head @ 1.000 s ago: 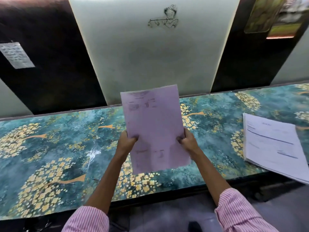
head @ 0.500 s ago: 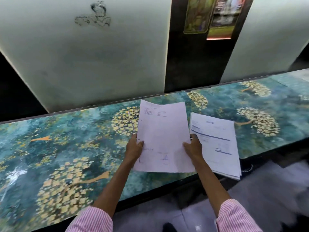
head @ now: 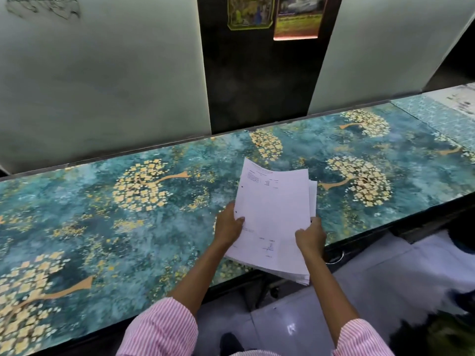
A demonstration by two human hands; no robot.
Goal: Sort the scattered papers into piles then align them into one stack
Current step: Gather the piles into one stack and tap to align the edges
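While both hands hold on, the stack of papers [head: 272,222] sits between them, over the front part of the table [head: 102,201]. The left hand [head: 228,226] grips the left edge of the papers, with its thumb lying on top of the white top sheet. The right hand [head: 309,235] is closed on the right edge, lower down, with the fingers curled around the side of the pile.

You can see many sheets. The top sheet has small dark print near its far end and a little more near the close end. The far edge of the top sheet bends up a bit. Some sheets under it stick out on the right side, so the edges do not line up all the way. The close corner of the pile hangs out past the front edge of the table. I cannot tell if the pile rests on the table or is lifted just above it.

Both arms come up from the bottom of the view. Each has a sleeve [head: 164,330] with thin pink and white stripes, pushed up past the wrist.

The table is long and is blue-green with gold trees painted on it. Behind it stand pale wall panels [head: 102,86] with a dark panel between them. Two pictures [head: 275,14] hang on the dark panel. A pale shiny floor [head: 372,283] shows below the table.
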